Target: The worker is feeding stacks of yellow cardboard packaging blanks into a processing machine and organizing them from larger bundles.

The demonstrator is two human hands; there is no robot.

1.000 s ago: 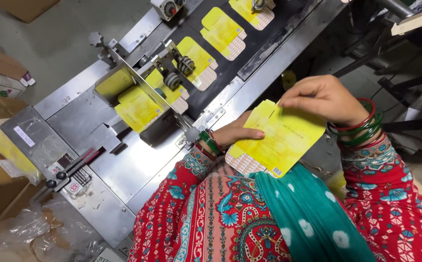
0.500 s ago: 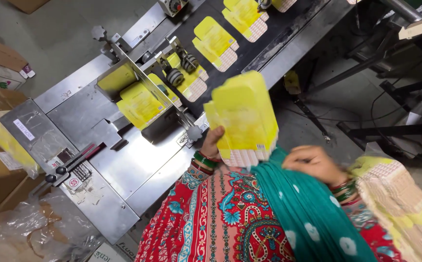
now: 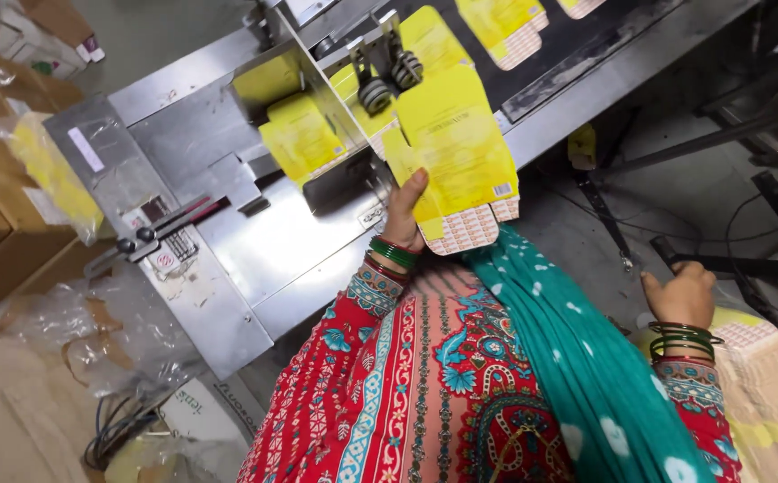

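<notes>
Head view: left hand (image 3: pixel 404 215) grips a stack of flat yellow cartons (image 3: pixel 453 152) upright by its lower edge, squared above the steel feeder machine (image 3: pixel 255 241), while right hand (image 3: pixel 682 295), curled and holding nothing, rests on a carton pile (image 3: pixel 765 394).

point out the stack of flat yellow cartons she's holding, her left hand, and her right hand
stack of flat yellow cardboard cartons (image 3: pixel 456 143), head view, middle of the front carton's face
left hand (image 3: pixel 407 210), head view, back of the hand by the thumb
right hand (image 3: pixel 684 295), head view, back of the hand above the bangles
</notes>
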